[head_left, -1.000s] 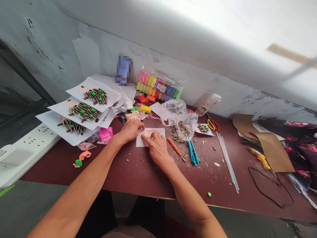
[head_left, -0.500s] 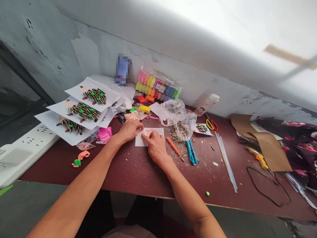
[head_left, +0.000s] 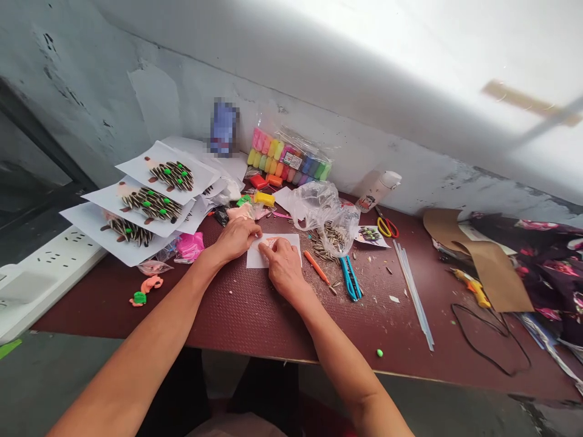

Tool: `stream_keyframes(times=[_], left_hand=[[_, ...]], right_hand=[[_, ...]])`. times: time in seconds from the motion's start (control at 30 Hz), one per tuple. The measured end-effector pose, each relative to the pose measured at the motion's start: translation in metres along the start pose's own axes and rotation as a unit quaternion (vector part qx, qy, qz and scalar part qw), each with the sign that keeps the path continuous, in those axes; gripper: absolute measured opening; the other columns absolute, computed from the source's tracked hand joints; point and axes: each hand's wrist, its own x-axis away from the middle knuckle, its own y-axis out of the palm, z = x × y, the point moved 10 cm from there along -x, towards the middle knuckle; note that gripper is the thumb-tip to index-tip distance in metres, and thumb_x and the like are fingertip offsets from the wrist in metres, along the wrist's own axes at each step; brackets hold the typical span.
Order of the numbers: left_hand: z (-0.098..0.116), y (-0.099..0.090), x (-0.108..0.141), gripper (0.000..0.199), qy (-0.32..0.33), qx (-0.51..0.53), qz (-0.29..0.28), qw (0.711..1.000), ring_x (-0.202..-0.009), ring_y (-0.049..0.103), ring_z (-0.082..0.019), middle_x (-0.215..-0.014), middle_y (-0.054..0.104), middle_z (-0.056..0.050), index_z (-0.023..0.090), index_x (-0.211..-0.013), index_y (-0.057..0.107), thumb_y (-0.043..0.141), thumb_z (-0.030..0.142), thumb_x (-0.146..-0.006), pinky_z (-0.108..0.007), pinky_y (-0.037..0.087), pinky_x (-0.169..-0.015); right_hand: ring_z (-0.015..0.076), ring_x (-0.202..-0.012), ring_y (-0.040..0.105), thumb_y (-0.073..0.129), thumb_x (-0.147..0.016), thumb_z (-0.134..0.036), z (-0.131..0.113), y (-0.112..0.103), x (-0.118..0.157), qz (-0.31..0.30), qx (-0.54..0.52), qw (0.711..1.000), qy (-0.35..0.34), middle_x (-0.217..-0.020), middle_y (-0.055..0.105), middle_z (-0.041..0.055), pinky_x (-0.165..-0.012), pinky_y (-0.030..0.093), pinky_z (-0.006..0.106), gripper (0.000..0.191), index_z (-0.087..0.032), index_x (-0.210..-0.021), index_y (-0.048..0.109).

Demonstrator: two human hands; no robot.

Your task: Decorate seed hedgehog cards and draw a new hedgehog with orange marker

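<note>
A small white paper card [head_left: 255, 261] lies on the table before me. On it is a flat patch of orange-pink clay [head_left: 269, 241], partly covered by my fingers. My left hand [head_left: 239, 238] is at the card's upper left corner, its thumb and fingers drawn together there. My right hand [head_left: 286, 266] rests over the card's right half, fingers curled and fingertips pressed on the clay. Just beyond my left hand lies a lump of pale peach clay [head_left: 240, 211]. To the right of the card are an orange pen-like tool [head_left: 316, 267] and a blue utility knife [head_left: 350, 278].
Stacked sheets [head_left: 132, 206] bear seed-covered hedgehog figures with green dots. Sunflower seeds [head_left: 325, 243] spill from a clear plastic bag [head_left: 319, 203]. Colored clay packs [head_left: 289, 159] lean on the wall. Farther right are scissors [head_left: 387, 227], glue sticks [head_left: 414, 297] and a yellow glue gun [head_left: 476, 288].
My right fingers have shifted slightly over the clay on the card. My left hand stays at the card's corner. The whole view has moved a little.
</note>
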Motion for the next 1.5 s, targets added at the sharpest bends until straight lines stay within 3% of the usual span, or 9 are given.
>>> stream_keyframes(times=[0.2, 0.47, 0.77, 0.87, 1.0, 1.17, 1.3, 1.4, 1.5], left_hand=[[-0.001, -0.001, 0.000, 0.023, -0.002, 0.023, -0.004, 1.000, -0.093, 0.066, -0.022, -0.090, 0.076, -0.006, 0.023, -0.088, 0.077, 0.056, 0.014, -0.085, -0.035, 0.049, -0.089], [-0.003, 0.000, 0.000, 0.020, -0.018, 0.015, -0.011, 1.000, -0.095, 0.065, -0.025, -0.095, 0.076, -0.006, 0.023, -0.087, 0.077, 0.059, 0.017, -0.086, -0.037, 0.049, -0.090], [-0.001, -0.001, 0.001, 0.021, -0.020, 0.008, 0.011, 1.000, -0.096, 0.066, -0.026, -0.092, 0.075, -0.007, 0.022, -0.087, 0.076, 0.056, 0.016, -0.085, -0.039, 0.049, -0.090], [-0.001, -0.006, 0.002, 0.022, -0.027, 0.022, 0.041, 0.999, -0.093, 0.067, -0.024, -0.092, 0.075, -0.007, 0.021, -0.089, 0.075, 0.054, 0.014, -0.085, -0.037, 0.051, -0.088], [-0.004, -0.033, 0.007, 0.022, -0.052, 0.066, 0.154, 0.985, -0.095, 0.066, -0.022, -0.099, 0.073, -0.008, 0.019, -0.095, 0.072, 0.050, 0.018, -0.092, -0.033, 0.052, -0.086], [-0.021, -0.057, 0.020, 0.029, -0.127, 0.008, 0.267, 0.955, -0.113, 0.060, -0.030, -0.115, 0.066, -0.013, 0.017, -0.110, 0.072, 0.050, 0.016, -0.090, -0.045, 0.048, -0.101], [-0.032, -0.046, 0.021, 0.047, -0.155, -0.035, 0.249, 0.955, -0.125, 0.053, -0.036, -0.136, 0.057, -0.019, 0.015, -0.133, 0.062, 0.052, 0.015, -0.087, -0.052, 0.044, -0.106], [-0.032, -0.034, 0.018, 0.043, -0.141, -0.042, 0.205, 0.968, -0.116, 0.057, -0.035, -0.123, 0.065, -0.017, 0.016, -0.130, 0.065, 0.051, 0.017, -0.089, -0.051, 0.046, -0.103], [-0.034, -0.040, 0.021, 0.041, -0.149, -0.033, 0.239, 0.959, -0.111, 0.060, -0.034, -0.115, 0.066, -0.014, 0.016, -0.128, 0.065, 0.055, 0.022, -0.089, -0.050, 0.048, -0.101]], right_hand=[[0.0214, -0.100, 0.052, 0.038, -0.101, -0.009, 0.013, 0.000, 0.003, -0.002, -0.058, 0.998, 0.018, -0.116, 0.060, 0.0105, -0.084, 0.036, 0.032, 0.054, -0.029, -0.147, 0.055], [0.0217, -0.098, 0.052, 0.042, -0.102, -0.014, 0.011, -0.004, 0.007, 0.003, -0.037, 0.999, 0.007, -0.115, 0.062, 0.0084, -0.083, 0.033, 0.032, 0.044, -0.035, -0.133, 0.066], [0.0207, -0.094, 0.053, 0.041, -0.102, -0.012, 0.020, -0.003, 0.008, 0.006, -0.038, 0.999, 0.029, -0.113, 0.063, 0.0083, -0.082, 0.032, 0.032, 0.045, -0.031, -0.134, 0.066], [0.0211, -0.099, 0.053, 0.043, -0.100, -0.011, 0.012, -0.006, 0.010, 0.022, -0.044, 0.999, 0.000, -0.114, 0.063, 0.0077, -0.084, 0.033, 0.032, 0.043, -0.032, -0.125, 0.071], [0.0213, -0.100, 0.056, 0.044, -0.097, -0.008, 0.021, -0.015, 0.009, 0.072, -0.075, 0.994, 0.026, -0.114, 0.065, 0.0088, -0.085, 0.036, 0.032, 0.042, -0.025, -0.125, 0.070], [0.0207, -0.089, 0.060, 0.044, -0.096, -0.009, 0.041, -0.013, 0.007, 0.094, -0.104, 0.987, 0.085, -0.104, 0.069, 0.0100, -0.079, 0.038, 0.031, 0.030, -0.017, -0.110, 0.070], [0.0206, -0.088, 0.062, 0.048, -0.095, -0.009, 0.039, -0.008, 0.006, 0.105, -0.112, 0.986, 0.070, -0.100, 0.071, 0.0081, -0.077, 0.037, 0.030, 0.024, -0.018, -0.104, 0.068], [0.0210, -0.088, 0.063, 0.049, -0.095, -0.009, 0.035, -0.007, 0.006, 0.115, -0.120, 0.984, 0.058, -0.099, 0.072, 0.0082, -0.077, 0.038, 0.030, 0.024, -0.018, -0.105, 0.069], [0.0213, -0.090, 0.064, 0.050, -0.096, -0.009, 0.034, -0.008, 0.007, 0.134, -0.140, 0.980, 0.040, -0.100, 0.074, 0.0084, -0.079, 0.040, 0.030, 0.023, -0.019, -0.104, 0.070]])
